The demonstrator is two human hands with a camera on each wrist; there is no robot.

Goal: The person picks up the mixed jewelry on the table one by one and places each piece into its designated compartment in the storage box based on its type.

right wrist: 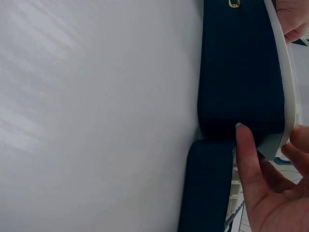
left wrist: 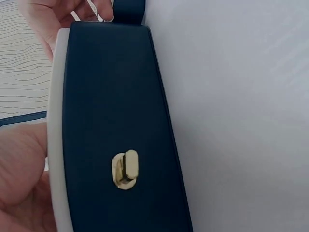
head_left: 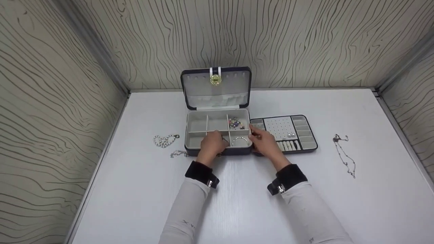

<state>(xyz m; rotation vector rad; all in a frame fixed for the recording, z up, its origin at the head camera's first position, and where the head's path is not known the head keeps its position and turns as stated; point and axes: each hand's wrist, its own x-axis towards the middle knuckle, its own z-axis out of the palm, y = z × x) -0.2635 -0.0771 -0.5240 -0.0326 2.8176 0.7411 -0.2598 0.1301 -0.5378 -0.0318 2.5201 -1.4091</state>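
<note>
pale wall panels with dark wavy grain [head_left: 237, 40] rise behind and beside a white tabletop [head_left: 383, 189]. near its far edge sits a navy, rounded rectangular jewellery box [head_left: 241, 151] with pale-lined compartments, its lid [head_left: 217, 88] raised at the far side and a round gold ornament [head_left: 215, 80] on a strap at the lid's top. a gold clasp [left wrist: 126, 169] shows on the near wall.

the left hand [head_left: 213, 142] reaches into the near middle compartment; its fingertips are hidden, so i cannot tell whether they hold something. the right hand [head_left: 265, 140] touches the box's right end, thumb and fingers spread apart.

small multicoloured beads [head_left: 236, 123] lie in the far right compartment, and a silver ring-shaped bracelet [head_left: 240, 141] in the near right one. just right of the box lies a navy-edged tray [head_left: 307, 139] with two round white studs [head_left: 291, 135] on its perforated panel. left are a white beaded strand [head_left: 164, 141] and, nearer, a silvery chain [head_left: 178, 154]; well apart, to the right, lies a thin dark necklace [head_left: 346, 158].
</note>
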